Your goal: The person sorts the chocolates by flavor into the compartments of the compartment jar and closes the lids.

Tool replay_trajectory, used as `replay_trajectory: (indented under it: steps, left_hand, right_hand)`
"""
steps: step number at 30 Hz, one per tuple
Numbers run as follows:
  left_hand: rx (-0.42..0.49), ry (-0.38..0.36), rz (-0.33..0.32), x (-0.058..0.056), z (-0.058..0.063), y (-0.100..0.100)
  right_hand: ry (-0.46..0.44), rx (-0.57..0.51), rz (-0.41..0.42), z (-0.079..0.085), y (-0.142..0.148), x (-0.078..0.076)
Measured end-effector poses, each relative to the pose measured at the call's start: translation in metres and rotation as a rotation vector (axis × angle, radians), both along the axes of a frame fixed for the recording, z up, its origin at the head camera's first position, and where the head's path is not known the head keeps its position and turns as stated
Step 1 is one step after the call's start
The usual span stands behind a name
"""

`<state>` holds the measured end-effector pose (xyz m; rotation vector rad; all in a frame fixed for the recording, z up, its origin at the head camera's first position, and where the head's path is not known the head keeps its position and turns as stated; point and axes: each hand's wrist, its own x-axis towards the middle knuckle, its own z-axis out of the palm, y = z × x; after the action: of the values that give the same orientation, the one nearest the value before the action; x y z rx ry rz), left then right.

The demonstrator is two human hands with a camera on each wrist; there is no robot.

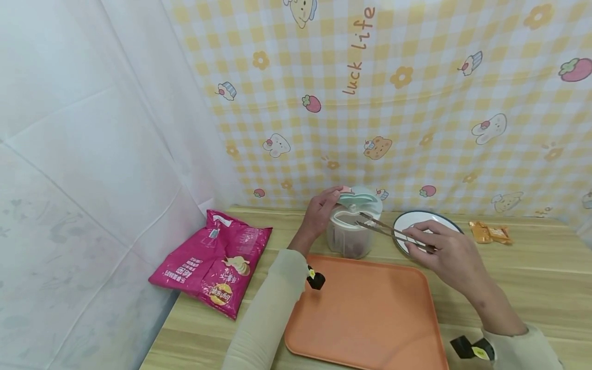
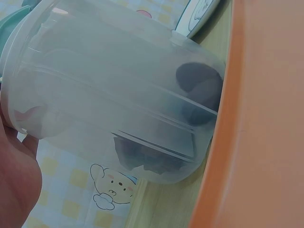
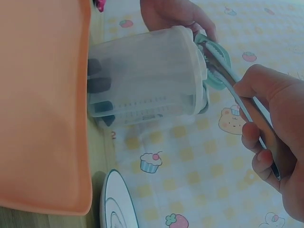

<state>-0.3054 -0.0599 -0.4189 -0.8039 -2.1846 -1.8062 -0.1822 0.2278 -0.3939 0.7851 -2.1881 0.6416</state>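
Note:
A translucent storage container (image 1: 351, 241) with a pale green flip lid (image 1: 361, 200) stands behind the orange tray. Its lid is raised, and dark pieces (image 2: 199, 90) lie at the bottom inside it. My left hand (image 1: 319, 215) grips the container at its upper left side, fingers up by the raised lid. My right hand (image 1: 448, 252) holds metal tongs (image 3: 256, 111) between thumb and fingers. The tongs' tips are slightly apart and sit right at the container's opening.
The orange tray (image 1: 365, 313) lies in front of the container. A white plate with a dark rim (image 1: 407, 218) is behind my right hand. Small orange packets (image 1: 490, 233) lie farther right. A magenta chip bag (image 1: 213, 262) rests at the left, and a checked cloth (image 1: 296, 128) hangs behind.

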Motion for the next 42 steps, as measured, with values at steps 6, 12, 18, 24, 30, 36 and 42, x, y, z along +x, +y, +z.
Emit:
replay_trajectory:
  steps: [6,12,18,24,30,36,42]
  left_hand:
    - [0.026,0.001,-0.026,-0.001,-0.002,0.000]
    - [0.004,0.006,-0.003,-0.002,-0.002,0.000]
    - [0.005,0.012,0.000,-0.002,0.000,0.001]
    - [0.024,0.007,-0.020,-0.003,-0.001,0.001]
    - [0.028,-0.009,-0.027,-0.003,-0.001,0.001]
    - [0.009,-0.006,-0.007,-0.001,0.001,0.001]
    - [0.024,-0.012,-0.010,0.000,0.001,0.001]
  right_hand:
    - [-0.028,-0.004,0.001,0.001,0.000,0.002]
    - [-0.077,-0.014,0.021,0.004,-0.001,0.008]
    - [-0.155,0.000,0.114,0.001,-0.002,0.018]
    - [-0.187,0.024,0.215,-0.015,0.000,0.025]
    - [-0.270,0.053,0.329,-0.032,0.007,0.030]
    - [-0.364,0.088,0.373,-0.046,0.015,0.036]
    - [-0.349,0.169,0.350,-0.054,0.026,0.036]
